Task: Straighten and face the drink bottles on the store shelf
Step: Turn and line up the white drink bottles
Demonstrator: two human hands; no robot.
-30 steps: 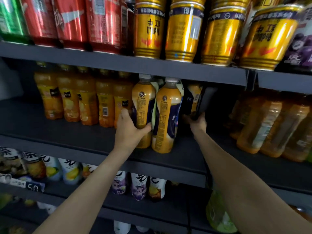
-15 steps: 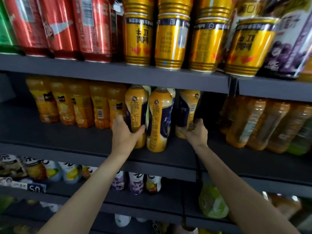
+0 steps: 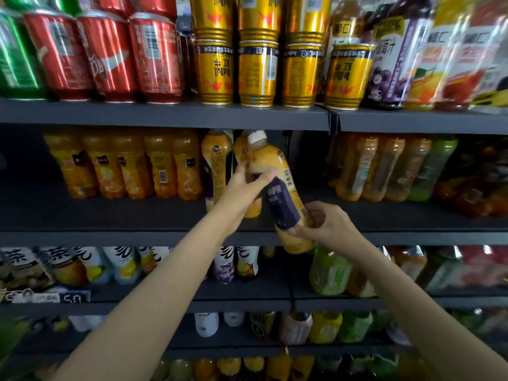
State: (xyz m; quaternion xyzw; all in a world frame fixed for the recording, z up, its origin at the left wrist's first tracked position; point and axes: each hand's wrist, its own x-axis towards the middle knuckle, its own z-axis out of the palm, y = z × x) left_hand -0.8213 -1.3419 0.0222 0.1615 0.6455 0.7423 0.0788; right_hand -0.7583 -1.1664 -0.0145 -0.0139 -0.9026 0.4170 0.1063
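Observation:
A yellow drink bottle (image 3: 284, 200) with a dark blue label and a white cap is off the middle shelf (image 3: 123, 237), tilted with its cap up and to the left. My right hand (image 3: 325, 225) grips its base from the right. My left hand (image 3: 246, 185) holds its upper part, thumb on the left side and fingers across the front. Two more bottles of the same kind (image 3: 215, 163) stand on the shelf just behind my left hand, their labels turned sideways.
Orange juice bottles (image 3: 132, 166) line the middle shelf on the left; amber and green bottles (image 3: 384, 169) stand on the right. Red cans (image 3: 110, 56) and gold cans (image 3: 258, 72) fill the shelf above. Lower shelves hold more drinks.
My right hand has pulled the rear bottle out of the shelf and tilted it. My left hand has let go of the left standing bottle and moved right onto the pulled-out one.

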